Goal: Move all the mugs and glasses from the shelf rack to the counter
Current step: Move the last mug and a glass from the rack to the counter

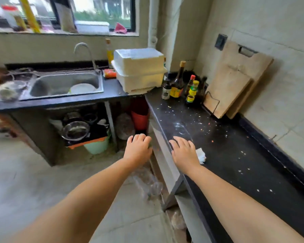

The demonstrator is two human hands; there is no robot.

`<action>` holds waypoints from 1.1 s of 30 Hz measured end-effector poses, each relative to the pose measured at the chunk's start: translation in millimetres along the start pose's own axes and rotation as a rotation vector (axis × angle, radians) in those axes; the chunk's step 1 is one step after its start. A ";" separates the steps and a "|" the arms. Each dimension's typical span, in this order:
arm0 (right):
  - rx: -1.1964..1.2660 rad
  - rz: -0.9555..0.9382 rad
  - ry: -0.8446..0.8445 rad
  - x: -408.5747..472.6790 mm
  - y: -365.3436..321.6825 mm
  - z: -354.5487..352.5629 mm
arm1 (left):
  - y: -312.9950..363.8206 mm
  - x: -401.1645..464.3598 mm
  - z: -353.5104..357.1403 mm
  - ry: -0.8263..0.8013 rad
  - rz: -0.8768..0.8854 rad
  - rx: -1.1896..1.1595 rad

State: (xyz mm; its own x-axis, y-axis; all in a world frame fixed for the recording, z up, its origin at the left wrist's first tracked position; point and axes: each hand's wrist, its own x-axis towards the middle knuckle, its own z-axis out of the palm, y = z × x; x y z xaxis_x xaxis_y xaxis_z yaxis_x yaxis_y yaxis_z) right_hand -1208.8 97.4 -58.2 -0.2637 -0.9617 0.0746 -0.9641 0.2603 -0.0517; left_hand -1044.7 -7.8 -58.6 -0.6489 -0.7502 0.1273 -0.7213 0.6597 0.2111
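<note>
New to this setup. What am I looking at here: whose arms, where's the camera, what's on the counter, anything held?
There is no machine: one wide-angle camera worn on a person's head looks forward and down at their bare arms. The left hand hangs over the floor beside the counter edge, fingers loosely curled; it seems to hold nothing. The right hand lies flat, over the dark counter, next to a crumpled white tissue. Further back stand sauce bottles, two cutting boards leaning on the wall, a white foam box and a sink. No mugs or glasses are clearly visible.

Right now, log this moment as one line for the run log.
left hand: open, off counter edge | right hand: open, over counter | mugs, glasses: none in view | holding: nothing
</note>
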 end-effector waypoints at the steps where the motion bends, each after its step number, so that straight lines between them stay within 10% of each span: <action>1: 0.002 -0.041 0.003 10.8 -22.4 0.8 | -23.0 -8.4 -7.1 0.013 -0.038 0.007; 14: 0.123 -0.462 -0.008 100.5 -396.0 14.7 | -354.7 -148.9 -113.9 0.151 -0.474 0.110; 33: 0.173 -0.774 -0.020 255.1 -723.7 15.7 | -643.6 -196.8 -215.1 0.300 -0.779 0.115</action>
State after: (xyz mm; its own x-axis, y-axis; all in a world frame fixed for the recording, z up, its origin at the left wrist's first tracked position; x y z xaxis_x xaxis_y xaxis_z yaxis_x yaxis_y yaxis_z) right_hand -577.9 -337.7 -17.3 0.4817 -0.8660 0.1342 -0.8547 -0.4981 -0.1464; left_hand -400.6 -294.5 -11.0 0.1246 -0.9623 0.2418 -0.9669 -0.0631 0.2473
